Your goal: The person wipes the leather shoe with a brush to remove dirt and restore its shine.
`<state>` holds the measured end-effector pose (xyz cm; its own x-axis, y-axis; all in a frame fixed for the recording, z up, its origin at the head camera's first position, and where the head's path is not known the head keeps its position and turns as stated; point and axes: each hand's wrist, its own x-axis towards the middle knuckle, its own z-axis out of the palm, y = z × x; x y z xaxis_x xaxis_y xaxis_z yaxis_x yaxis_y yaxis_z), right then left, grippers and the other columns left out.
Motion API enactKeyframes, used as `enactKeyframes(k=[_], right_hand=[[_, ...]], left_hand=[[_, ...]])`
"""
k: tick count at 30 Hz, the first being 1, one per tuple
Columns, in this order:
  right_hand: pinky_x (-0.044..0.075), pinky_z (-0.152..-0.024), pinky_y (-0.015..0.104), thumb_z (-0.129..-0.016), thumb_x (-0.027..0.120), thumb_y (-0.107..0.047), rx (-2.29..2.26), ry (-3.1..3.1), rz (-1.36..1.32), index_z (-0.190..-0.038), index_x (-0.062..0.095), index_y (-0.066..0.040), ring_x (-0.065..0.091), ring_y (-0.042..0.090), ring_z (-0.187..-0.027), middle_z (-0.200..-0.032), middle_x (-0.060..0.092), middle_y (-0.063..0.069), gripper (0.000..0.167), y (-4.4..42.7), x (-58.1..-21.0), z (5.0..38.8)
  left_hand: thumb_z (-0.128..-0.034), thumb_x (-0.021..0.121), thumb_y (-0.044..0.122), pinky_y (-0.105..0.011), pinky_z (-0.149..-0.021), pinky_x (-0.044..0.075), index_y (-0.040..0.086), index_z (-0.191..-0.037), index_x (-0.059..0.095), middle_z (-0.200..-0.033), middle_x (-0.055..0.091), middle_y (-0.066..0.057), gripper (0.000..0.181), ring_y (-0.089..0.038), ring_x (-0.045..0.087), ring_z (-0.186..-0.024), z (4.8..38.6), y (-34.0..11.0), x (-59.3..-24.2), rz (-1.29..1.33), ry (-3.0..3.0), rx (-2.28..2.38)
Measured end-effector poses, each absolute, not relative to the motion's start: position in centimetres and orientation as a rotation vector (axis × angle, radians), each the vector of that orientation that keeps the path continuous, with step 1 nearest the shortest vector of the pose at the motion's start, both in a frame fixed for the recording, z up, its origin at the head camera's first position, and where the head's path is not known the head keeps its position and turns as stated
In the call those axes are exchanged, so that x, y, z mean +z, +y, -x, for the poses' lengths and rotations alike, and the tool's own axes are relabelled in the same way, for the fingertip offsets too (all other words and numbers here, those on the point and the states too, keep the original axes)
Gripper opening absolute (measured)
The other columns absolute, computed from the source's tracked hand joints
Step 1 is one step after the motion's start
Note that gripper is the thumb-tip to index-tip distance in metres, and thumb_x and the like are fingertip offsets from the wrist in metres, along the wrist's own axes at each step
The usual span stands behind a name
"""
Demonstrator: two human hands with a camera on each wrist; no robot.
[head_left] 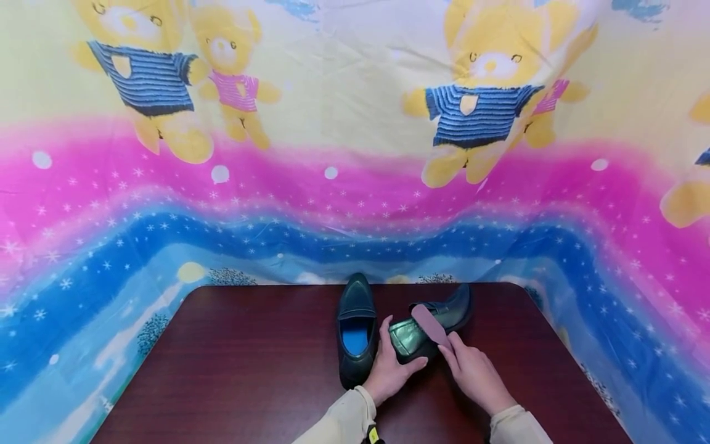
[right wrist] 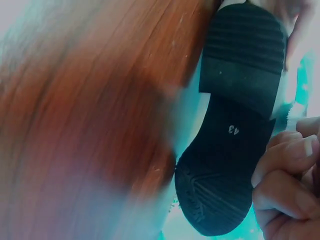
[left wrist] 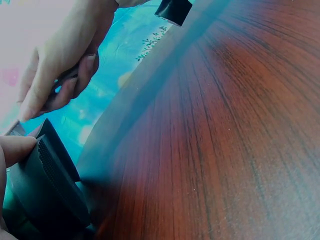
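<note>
A dark loafer (head_left: pixel 452 311) is tilted toward its side, toe pointing away to the right, with a shiny greenish patch toward the heel. My left hand (head_left: pixel 390 370) grips it around the heel end, thumb on the near side. Over the shoe, my right hand (head_left: pixel 477 373) holds a flat pinkish tool (head_left: pixel 429 324) with a rounded end; its exact kind is unclear. The right wrist view shows the ridged black sole (right wrist: pixel 235 120) marked 43. In the left wrist view, the shoe's heel (left wrist: pixel 45 195) is close to the camera.
A second dark loafer (head_left: pixel 355 302) with a blue insole stands upright just left of the left hand, toe away. Both are at the dark red-brown table (head_left: pixel 249 351). Behind the table hangs a printed bear cloth (head_left: pixel 333 123).
</note>
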<state>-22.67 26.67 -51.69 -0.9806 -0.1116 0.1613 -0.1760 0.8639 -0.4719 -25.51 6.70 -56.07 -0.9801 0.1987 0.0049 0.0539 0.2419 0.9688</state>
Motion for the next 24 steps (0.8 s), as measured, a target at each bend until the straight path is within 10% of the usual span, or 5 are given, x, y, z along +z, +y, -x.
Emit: enactKeyframes(k=[24], right_hand=[[0.033, -0.053, 0.022, -0.107, 0.059, -0.031, 0.750, -2.858, -0.590, -0.094, 0.049, -0.023, 0.036, 0.000, -0.051, -0.061, 0.034, -0.014, 0.019, 24.3, -51.6, 21.8]], left_hand=[[-0.0862, 0.084, 0.044, -0.063, -0.117, 0.036, 0.032, -0.163, 0.008, -0.168, 0.028, -0.010, 0.109, -0.035, 0.036, -0.150, 25.0, 6.3, -56.0, -0.339, 2.393, 1.879]])
